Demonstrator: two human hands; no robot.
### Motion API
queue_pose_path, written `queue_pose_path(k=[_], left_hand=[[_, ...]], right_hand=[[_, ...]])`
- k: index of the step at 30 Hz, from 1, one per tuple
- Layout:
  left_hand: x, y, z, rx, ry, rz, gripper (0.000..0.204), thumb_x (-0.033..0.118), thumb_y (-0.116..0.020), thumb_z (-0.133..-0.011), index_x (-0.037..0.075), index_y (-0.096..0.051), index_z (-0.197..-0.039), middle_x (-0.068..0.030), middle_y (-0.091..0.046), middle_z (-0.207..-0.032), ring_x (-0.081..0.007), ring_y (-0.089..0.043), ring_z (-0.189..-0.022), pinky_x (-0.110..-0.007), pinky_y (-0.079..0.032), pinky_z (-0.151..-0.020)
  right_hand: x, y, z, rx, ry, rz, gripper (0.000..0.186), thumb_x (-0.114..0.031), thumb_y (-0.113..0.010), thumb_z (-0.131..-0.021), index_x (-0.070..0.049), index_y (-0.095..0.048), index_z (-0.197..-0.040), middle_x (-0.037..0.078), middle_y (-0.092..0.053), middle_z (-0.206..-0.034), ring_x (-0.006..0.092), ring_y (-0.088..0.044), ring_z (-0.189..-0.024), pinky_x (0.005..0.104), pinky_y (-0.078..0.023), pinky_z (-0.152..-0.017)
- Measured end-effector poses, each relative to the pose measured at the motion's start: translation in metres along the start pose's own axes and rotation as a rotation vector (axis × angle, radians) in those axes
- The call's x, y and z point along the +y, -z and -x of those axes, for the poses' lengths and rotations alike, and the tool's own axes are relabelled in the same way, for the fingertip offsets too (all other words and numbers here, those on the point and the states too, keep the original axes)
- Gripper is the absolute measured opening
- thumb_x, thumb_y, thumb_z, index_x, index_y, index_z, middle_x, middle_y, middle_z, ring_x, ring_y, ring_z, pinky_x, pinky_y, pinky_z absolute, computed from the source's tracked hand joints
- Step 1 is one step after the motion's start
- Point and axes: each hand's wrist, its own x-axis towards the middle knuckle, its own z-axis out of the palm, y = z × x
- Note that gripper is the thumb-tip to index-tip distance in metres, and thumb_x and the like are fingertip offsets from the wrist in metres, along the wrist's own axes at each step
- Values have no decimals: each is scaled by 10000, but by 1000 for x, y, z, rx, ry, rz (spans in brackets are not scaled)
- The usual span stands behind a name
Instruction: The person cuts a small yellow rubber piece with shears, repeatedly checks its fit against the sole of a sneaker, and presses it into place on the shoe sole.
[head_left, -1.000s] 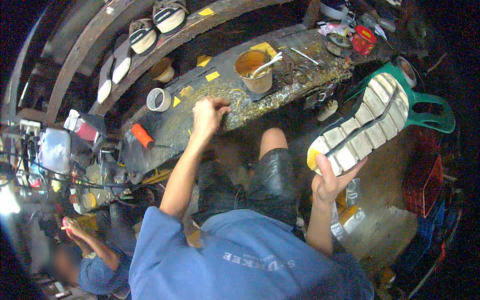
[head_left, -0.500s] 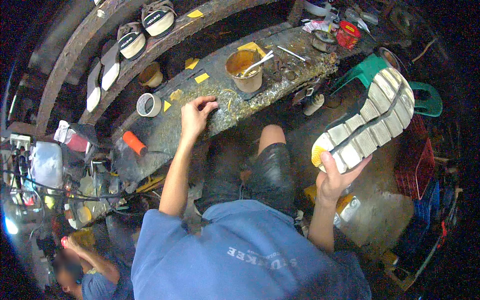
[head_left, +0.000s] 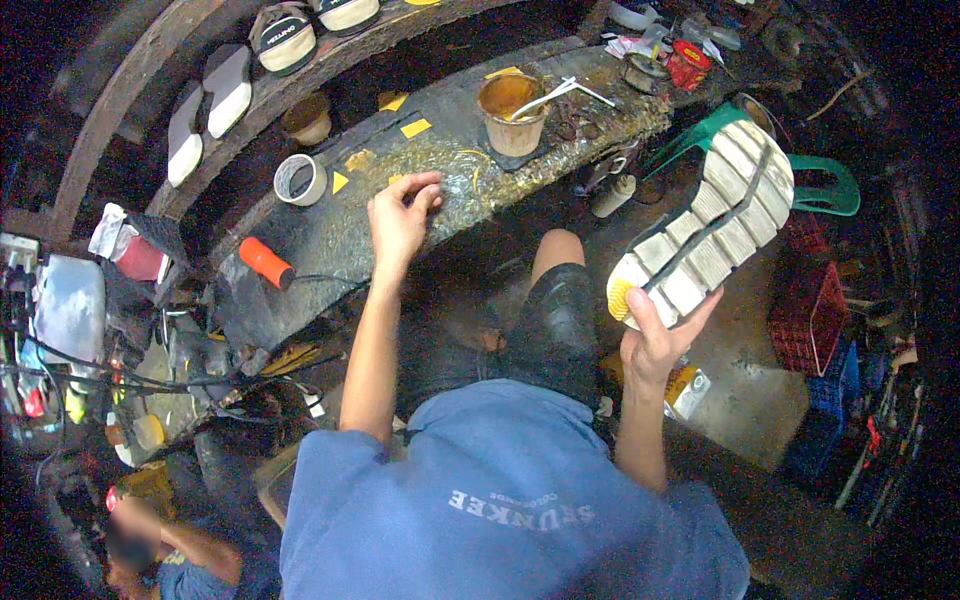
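Note:
My right hand [head_left: 660, 340] grips a shoe sole [head_left: 705, 220] by its heel end, the thumb lying on the ridged face. The sole is off-white, with a dark groove along its middle and a yellow patch at the heel. It hangs in the air right of my knee, tread side toward me. My left hand [head_left: 402, 218] hovers over or rests on the bench edge, fingers curled and thumb close to the index finger; whatever they pinch, if anything, cannot be made out. Small yellow pieces [head_left: 415, 128] lie on the bench beyond it.
On the dark, glue-crusted bench [head_left: 340, 225] stand a tub of amber glue [head_left: 513, 112] with white sticks, a tape roll [head_left: 300, 180] and an orange cylinder [head_left: 265, 262]. Shoes [head_left: 283, 40] sit on the upper shelf. A green stool [head_left: 825, 185] and red crate [head_left: 808, 318] are at right; another person [head_left: 200, 550] sits lower left.
The whole view has shifted a little. My right hand still holds the sole, which appears slightly farther left and higher. My left hand keeps nearly the same curled pose by the bench edge.

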Motion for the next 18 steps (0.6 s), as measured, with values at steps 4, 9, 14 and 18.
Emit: queue_pose_path(k=[4,9,14,18], left_hand=[[5,-1,-11,-12,-274,-288,213,133,-701,-918,61,-772,-1105,-164,-760,-1041,-285,-737,-934,-392,-560,-862],[-3,-4,-34,-114,-476,-550,205,172,-719,-892,83,-775,-1068,-181,-727,-1023,-395,-694,-970,-457,-555,-886],[-10,-15,-50,-213,-505,-618,171,140,-715,-872,79,-757,-1026,-180,-701,-949,-405,-688,-916,-474,-566,-810],[-10,-18,-66,-316,-536,-613,129,123,-709,-867,51,-717,-973,-187,-687,-920,-417,-683,-924,-492,-560,-811]], right_hand=[[1,-7,15,-28,25,-47,1047,193,-740,-699,-73,-226,-1571,140,-522,-1398,289,-593,-1236,447,-499,-1053],[0,-5,31,-43,9,-55,1044,167,-757,-702,-68,-224,-1568,136,-528,-1381,280,-598,-1225,436,-502,-1052],[1,0,21,-41,30,-26,1055,159,-769,-693,-67,-220,-1565,134,-527,-1374,278,-601,-1217,430,-519,-1030],[-1,2,12,2,-7,-36,1053,170,-758,-700,-71,-212,-1569,138,-527,-1377,277,-608,-1206,429,-532,-1013]])
